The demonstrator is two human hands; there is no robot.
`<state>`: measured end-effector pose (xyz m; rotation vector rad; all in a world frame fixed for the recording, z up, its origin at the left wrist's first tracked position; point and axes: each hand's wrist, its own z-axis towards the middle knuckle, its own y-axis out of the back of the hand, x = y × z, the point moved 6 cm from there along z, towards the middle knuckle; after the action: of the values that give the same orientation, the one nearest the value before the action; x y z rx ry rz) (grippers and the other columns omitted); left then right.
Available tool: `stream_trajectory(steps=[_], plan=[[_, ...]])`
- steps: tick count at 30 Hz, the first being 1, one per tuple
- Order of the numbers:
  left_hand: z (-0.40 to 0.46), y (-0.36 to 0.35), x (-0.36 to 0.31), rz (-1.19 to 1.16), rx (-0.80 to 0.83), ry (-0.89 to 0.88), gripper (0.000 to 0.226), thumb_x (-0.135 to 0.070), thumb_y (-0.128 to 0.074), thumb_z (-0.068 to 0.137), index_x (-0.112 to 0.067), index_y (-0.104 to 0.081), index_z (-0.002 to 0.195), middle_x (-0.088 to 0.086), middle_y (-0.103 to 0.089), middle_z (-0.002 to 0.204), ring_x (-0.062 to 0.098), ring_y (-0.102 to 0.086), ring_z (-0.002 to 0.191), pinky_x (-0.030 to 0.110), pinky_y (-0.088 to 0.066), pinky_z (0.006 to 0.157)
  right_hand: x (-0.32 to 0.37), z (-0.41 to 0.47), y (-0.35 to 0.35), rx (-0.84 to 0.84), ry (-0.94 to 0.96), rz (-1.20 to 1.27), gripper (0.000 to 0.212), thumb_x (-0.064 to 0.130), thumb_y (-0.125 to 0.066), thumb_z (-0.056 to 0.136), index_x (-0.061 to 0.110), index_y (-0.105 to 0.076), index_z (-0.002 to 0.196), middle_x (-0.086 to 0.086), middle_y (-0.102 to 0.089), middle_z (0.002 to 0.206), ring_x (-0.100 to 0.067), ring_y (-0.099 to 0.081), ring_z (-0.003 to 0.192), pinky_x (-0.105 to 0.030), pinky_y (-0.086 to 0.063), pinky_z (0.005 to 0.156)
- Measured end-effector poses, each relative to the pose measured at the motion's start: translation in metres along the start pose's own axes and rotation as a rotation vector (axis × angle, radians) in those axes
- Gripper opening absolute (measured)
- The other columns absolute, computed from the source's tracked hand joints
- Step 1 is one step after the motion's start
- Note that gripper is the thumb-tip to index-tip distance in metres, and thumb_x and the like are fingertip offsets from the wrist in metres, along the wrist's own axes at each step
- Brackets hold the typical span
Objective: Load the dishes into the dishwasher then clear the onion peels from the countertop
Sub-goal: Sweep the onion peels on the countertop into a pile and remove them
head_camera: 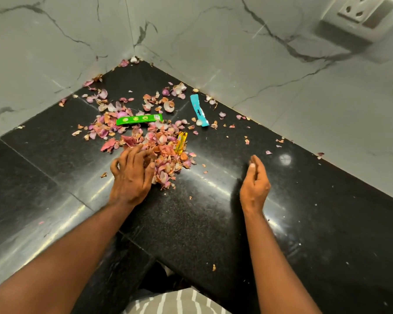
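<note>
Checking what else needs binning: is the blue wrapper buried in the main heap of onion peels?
No. The blue wrapper lies apart near the wall, right of the onion peel heap that the left hand touches.

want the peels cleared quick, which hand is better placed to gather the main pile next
Left. The left hand already rests on the onion peels, fingers spread into the pile. The right hand stands open on bare countertop, apart from it.
</note>
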<state>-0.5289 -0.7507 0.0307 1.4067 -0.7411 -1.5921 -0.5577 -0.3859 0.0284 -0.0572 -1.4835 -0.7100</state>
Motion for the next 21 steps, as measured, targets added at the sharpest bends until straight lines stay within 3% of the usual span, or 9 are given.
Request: stream_trajectory(steps=[5, 9, 12, 17, 21], plan=[[-0.009, 0.002, -0.024, -0.058, 0.050, -0.288, 0.049, -0.044, -0.040, 0.103, -0.019, -0.049, 0.145, 0.001, -0.032, 0.165, 0.023, -0.021, 0.155, 0.053, -0.019, 0.121, 0.006, 0.001, -0.004, 0.070, 0.095, -0.044, 0.033, 0.030, -0.053, 0.108, 0.019, -0.070, 0.134, 0.007, -0.072, 0.129, 0.009, -0.062, 0.115, -0.005, -0.043, 0.097], [0.004, -0.021, -0.088, -0.125, 0.156, -0.477, 0.049, -0.038, -0.053, 0.102, -0.020, -0.046, 0.147, 0.000, -0.024, 0.170, 0.019, -0.013, 0.159, 0.047, -0.010, 0.128, 0.004, 0.002, -0.003, 0.034, 0.070, -0.040, 0.031, 0.025, -0.054, 0.107, 0.015, -0.073, 0.130, 0.024, -0.068, 0.103, 0.024, -0.058, 0.091, 0.002, -0.040, 0.083], [0.027, -0.057, -0.153, -0.047, 0.274, -0.480, 0.058, -0.040, -0.053, 0.104, -0.022, -0.036, 0.155, 0.000, -0.015, 0.173, 0.015, -0.004, 0.160, 0.045, -0.009, 0.128, 0.006, 0.003, -0.001, 0.006, 0.074, -0.041, 0.031, 0.025, -0.055, 0.107, 0.015, -0.073, 0.129, 0.016, -0.072, 0.112, 0.021, -0.059, 0.098, -0.002, -0.043, 0.088], [0.053, -0.120, -0.203, 0.291, 0.483, -0.419, 0.076, -0.054, -0.028, 0.107, -0.009, -0.008, 0.165, 0.013, 0.005, 0.173, 0.025, 0.007, 0.160, 0.044, 0.001, 0.129, 0.003, 0.007, -0.001, -0.019, 0.080, -0.024, 0.032, 0.023, -0.053, 0.107, 0.012, -0.071, 0.131, 0.000, -0.073, 0.129, -0.004, -0.065, 0.118, -0.014, -0.047, 0.102], [0.046, -0.142, -0.199, 0.213, 0.468, -0.390, 0.082, -0.060, -0.016, 0.104, -0.006, -0.007, 0.165, 0.016, 0.002, 0.173, 0.027, 0.005, 0.160, 0.044, 0.002, 0.129, 0.001, 0.006, -0.003, -0.028, 0.062, 0.003, 0.032, 0.022, -0.055, 0.106, 0.014, -0.071, 0.132, 0.001, -0.073, 0.129, -0.006, -0.066, 0.118, -0.023, -0.051, 0.103]])
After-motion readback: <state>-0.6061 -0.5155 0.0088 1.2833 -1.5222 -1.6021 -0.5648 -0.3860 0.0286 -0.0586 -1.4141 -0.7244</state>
